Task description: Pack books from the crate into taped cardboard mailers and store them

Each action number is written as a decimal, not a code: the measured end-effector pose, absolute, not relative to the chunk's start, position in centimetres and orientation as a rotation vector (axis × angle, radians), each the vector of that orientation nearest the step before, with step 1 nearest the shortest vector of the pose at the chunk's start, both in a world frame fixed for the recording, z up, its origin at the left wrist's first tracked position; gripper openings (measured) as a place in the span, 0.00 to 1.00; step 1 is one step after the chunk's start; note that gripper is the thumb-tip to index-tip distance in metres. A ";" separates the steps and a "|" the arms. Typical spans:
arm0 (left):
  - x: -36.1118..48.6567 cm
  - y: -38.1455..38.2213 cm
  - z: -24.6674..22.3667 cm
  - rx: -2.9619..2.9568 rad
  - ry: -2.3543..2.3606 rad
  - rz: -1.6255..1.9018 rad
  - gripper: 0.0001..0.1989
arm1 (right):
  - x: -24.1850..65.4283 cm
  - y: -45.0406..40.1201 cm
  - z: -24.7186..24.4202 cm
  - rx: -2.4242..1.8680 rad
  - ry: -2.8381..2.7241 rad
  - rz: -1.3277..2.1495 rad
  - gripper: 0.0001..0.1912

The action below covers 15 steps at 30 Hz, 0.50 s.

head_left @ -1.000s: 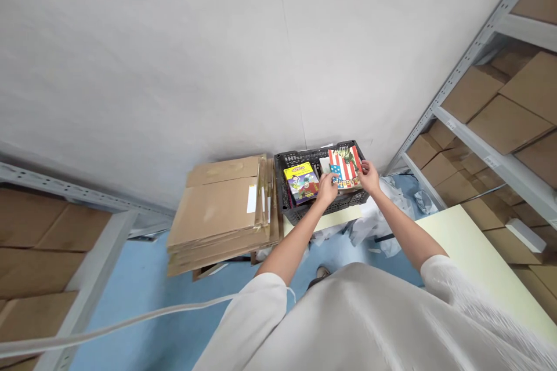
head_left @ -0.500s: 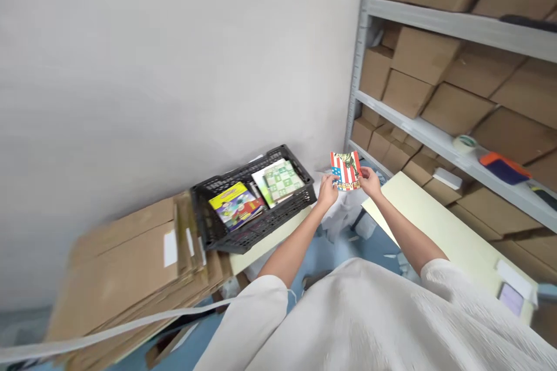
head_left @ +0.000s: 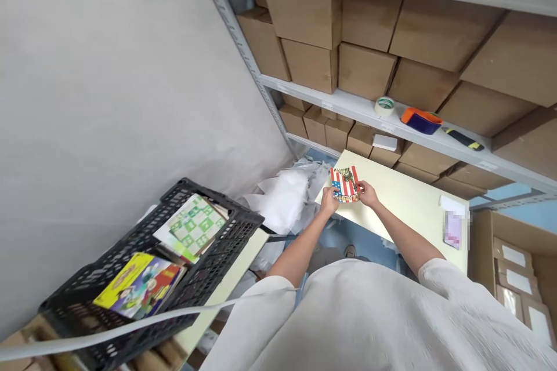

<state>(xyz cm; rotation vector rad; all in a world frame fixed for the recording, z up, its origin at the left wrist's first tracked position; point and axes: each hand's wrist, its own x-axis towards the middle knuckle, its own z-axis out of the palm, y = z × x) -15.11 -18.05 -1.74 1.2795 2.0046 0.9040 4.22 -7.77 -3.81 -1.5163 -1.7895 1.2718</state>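
A small book [head_left: 345, 182] with a red-and-white striped cover, a blue starred corner and a green figure is held out in front of me. My left hand [head_left: 329, 200] is closed on its lower left corner, thumb on the cover. At its right edge my right hand [head_left: 368, 193] pinches it, fingers closed. Beneath and beyond the book lies a pale yellow table [head_left: 391, 191]. To my left, a black plastic crate [head_left: 226, 255] contains a yellow and purple picture book [head_left: 141, 284] and a green-and-white checked booklet [head_left: 198, 223].
Cardboard boxes [head_left: 365, 69] fill the grey shelf rack. On its ledge are a tape roll [head_left: 384, 106], an orange and blue object [head_left: 421, 120] and a box cutter [head_left: 462, 139]. White wrapping [head_left: 282, 200] lies by the wall. An open carton [head_left: 481, 249] stands right.
My view has turned right, towards the shelf and table. The book, still in both hands, is now over the table's near left end rather than beside it.
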 end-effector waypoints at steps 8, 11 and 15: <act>-15.3 -14.0 -5.8 1.422 1.844 0.446 0.13 | 5.7 -6.1 -7.2 -1.728 -1.628 1.215 0.20; -16.7 -12.2 -6.4 1.513 1.781 0.275 0.12 | 6.0 -5.2 -7.4 -1.910 -1.526 1.129 0.20; -18.5 -9.0 -6.6 1.684 1.677 0.211 0.14 | 6.1 -5.5 -7.8 -1.990 -1.487 1.023 0.17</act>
